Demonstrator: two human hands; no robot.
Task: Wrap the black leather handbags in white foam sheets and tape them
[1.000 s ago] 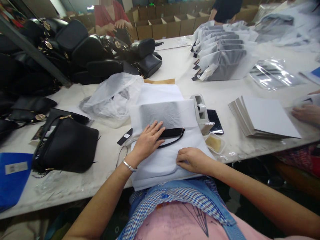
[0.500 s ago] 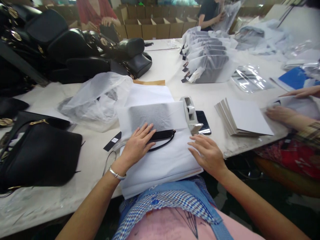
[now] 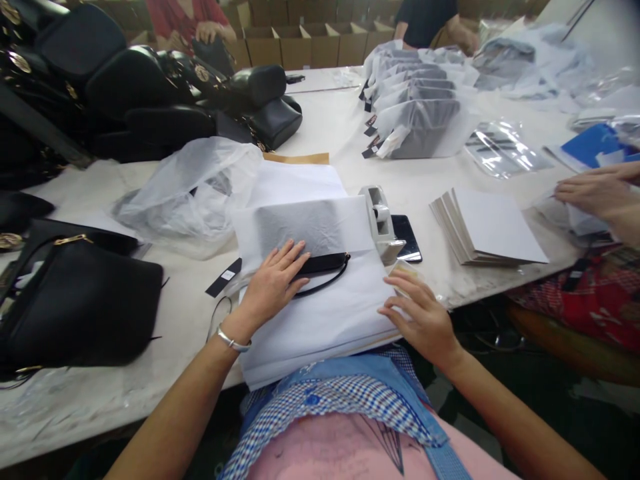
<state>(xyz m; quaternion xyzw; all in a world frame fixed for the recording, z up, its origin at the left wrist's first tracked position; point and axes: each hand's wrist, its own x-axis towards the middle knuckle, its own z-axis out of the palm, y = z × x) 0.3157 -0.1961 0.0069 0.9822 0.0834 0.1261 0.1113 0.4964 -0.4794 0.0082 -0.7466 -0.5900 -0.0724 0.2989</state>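
Note:
My left hand [image 3: 273, 280] lies flat, fingers stretched out, across a small black handbag [image 3: 325, 263] partly covered by a translucent white sheet [image 3: 355, 220]. The bag's dark strap curves out on the near side, and a black tag [image 3: 223, 277] sticks out at the left. Beneath is a stack of white paper [image 3: 320, 327]. At the stack's right edge my right hand [image 3: 425, 320] is open, its fingers curved and apart. By its fingertips shows a small clear, yellowish thing [image 3: 404, 268] whose kind I cannot make out. A tape dispenser [image 3: 381, 223] stands just beyond.
A phone [image 3: 407, 237] and a pile of white boards [image 3: 500, 227] are to the right, near a co-worker's hands [image 3: 595, 193]. A larger black bag [image 3: 90, 300] and crumpled plastic [image 3: 190, 200] lie left. Wrapped bags [image 3: 420, 107] stand in a row farther back.
My right hand has shifted slightly right, and the small clear thing now shows by its fingers. My left hand stays on the bag. The back-right co-worker's raised plastic bag is out of sight.

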